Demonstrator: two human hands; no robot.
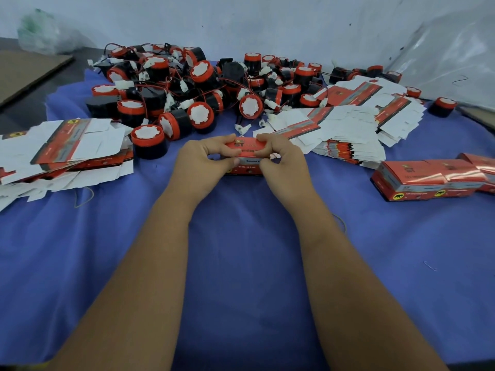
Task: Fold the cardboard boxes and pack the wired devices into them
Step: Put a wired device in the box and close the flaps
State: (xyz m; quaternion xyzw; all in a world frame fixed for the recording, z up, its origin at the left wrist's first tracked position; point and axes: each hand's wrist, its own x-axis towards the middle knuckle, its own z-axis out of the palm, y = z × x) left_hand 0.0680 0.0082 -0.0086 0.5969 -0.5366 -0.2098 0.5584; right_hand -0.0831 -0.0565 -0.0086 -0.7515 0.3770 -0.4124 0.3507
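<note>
A small red cardboard box [247, 156] with white lettering sits low over the blue cloth in the middle. My left hand [203, 160] grips its left end with curled fingers over the top. My right hand [284, 163] grips its right end the same way. Behind them lies a big heap of wired devices [203, 87], black round bodies with red caps, white centres and red-black leads. One such device [148, 141] stands just left of my left hand. What is inside the held box is hidden.
Flat unfolded box blanks lie stacked at the left [67, 153] and at the right [356, 127]. Folded red boxes [428, 180] lie in a row at the far right. A blue cloth [241, 250] covers the work surface. A clear plastic bag [40, 33] sits at the back left.
</note>
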